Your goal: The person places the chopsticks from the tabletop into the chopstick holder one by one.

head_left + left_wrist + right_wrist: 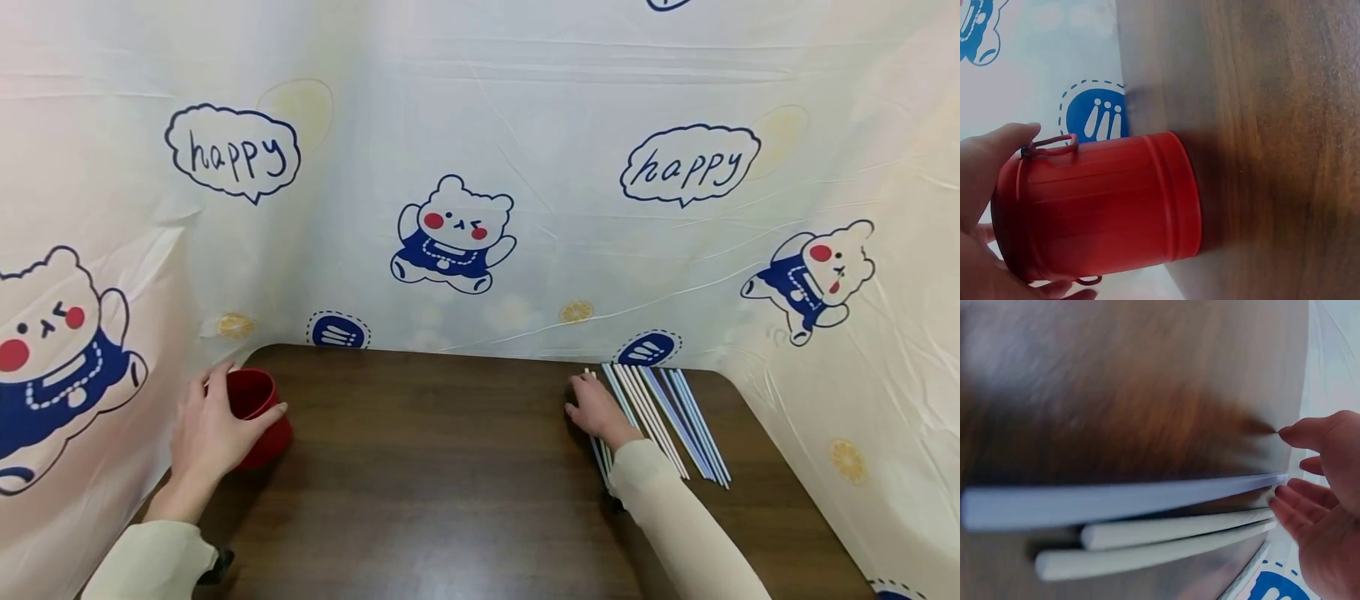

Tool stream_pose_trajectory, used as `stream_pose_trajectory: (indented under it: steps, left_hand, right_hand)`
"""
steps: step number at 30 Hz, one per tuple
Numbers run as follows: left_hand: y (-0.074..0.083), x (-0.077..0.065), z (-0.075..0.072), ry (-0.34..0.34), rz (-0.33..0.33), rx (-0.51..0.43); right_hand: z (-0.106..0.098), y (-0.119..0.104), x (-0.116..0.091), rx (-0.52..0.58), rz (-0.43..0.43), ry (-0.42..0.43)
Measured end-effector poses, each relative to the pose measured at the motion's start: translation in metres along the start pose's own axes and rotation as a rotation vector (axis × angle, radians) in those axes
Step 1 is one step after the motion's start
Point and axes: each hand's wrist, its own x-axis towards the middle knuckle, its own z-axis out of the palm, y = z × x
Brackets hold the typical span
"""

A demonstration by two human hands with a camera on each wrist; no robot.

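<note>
A red bucket (272, 440) with small loop handles stands upright on the left of the table, its mouth upward. My left hand (206, 433) grips it around the rim, thumb on one side and fingers on the other. Over on the right, several thin blue and white sticks (653, 417) lie side by side. My right hand (600, 410) is at the far end of the leftmost ones, partly covering them. The right wrist view shows its thumb spread from its fingers, with the fingertips beside a blue stick (1072, 507) and two white sticks (1147, 532).
Both things stand on a dark brown wooden table (442, 467). A pale printed cloth (555, 108) with bears and lettering hangs behind the table and along both sides, close to the bucket and the far ends of the sticks.
</note>
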Motion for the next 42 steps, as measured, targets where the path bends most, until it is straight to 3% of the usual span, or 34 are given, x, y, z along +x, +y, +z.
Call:
stream_pose_trajectory:
  steps: [9,18,32,42]
  left_hand:
    - [-0.012,-0.002,0.002,-0.013,-0.059,-0.123]
    - [-0.021,-0.003,0.005,0.009,-0.054,-0.202]
    - [-0.027,0.0,0.007,-0.049,-0.015,-0.229]
    - [-0.021,0.002,0.008,-0.126,0.004,-0.27]
  right_hand:
    - [-0.002,0.0,0.007,0.125,0.128,0.051]
    - [-0.006,-0.005,0.008,0.206,0.235,0.06]
    - [-0.015,-0.004,0.01,0.147,0.233,0.096]
    - [-0.017,0.002,0.008,0.467,0.342,0.004]
